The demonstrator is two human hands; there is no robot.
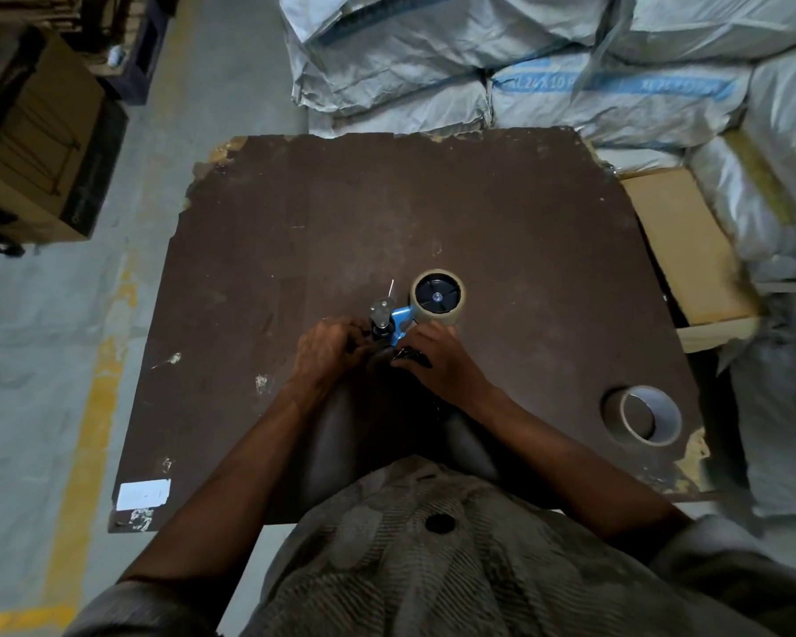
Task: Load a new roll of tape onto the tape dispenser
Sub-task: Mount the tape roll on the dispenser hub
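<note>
A blue tape dispenser [400, 317] lies on the dark brown table [387, 213] just in front of me. A tan roll of tape [438, 296] sits on its black hub at the dispenser's right end. My left hand [327, 349] grips the dispenser's roller and cutter end. My right hand [437, 356] holds the dispenser's black handle, fingertips touching the roll's near edge. The handle is mostly hidden under my fingers. A second tape roll [644, 415], nearly an empty core, lies flat near the table's right front corner.
White woven sacks [479, 62] are stacked behind the table and along its right side. A cardboard box [681, 246] sits at the table's right edge. Brown cartons [38, 144] stand on the floor at left. A white label [143, 493] is stuck at the table's near-left corner.
</note>
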